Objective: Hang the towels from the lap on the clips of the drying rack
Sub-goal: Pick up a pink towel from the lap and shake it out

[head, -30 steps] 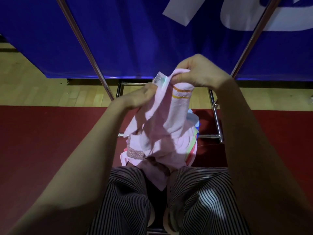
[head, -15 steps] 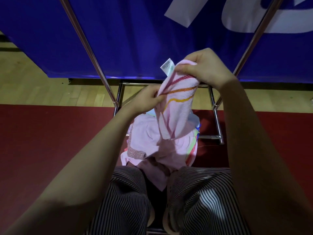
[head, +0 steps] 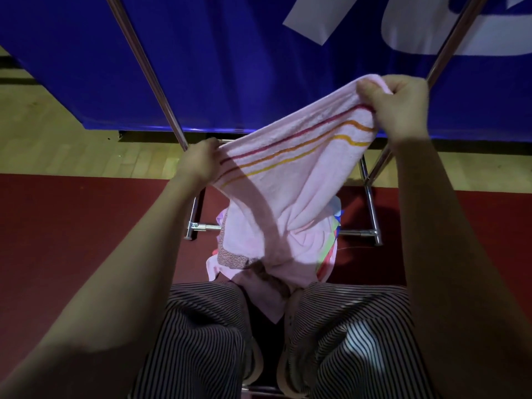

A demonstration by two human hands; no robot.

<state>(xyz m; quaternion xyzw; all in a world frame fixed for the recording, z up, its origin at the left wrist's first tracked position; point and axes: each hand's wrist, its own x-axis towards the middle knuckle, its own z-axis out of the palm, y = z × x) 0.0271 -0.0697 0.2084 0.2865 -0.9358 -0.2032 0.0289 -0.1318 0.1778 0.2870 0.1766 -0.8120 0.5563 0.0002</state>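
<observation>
Right hand clamped on striped towel, 2 o'clock; left hand likewise, 10 o'clock. Risk: trailing end dragging lap pile off.

1. The scene was dim, with muted colours.
2. A dark band of shadow crossed the pink towel.
3. A bright patch lit the striped trousers.
4. Wide-angle stretch enlarged the forearms, which were dark and soft at the lower corners.
</observation>
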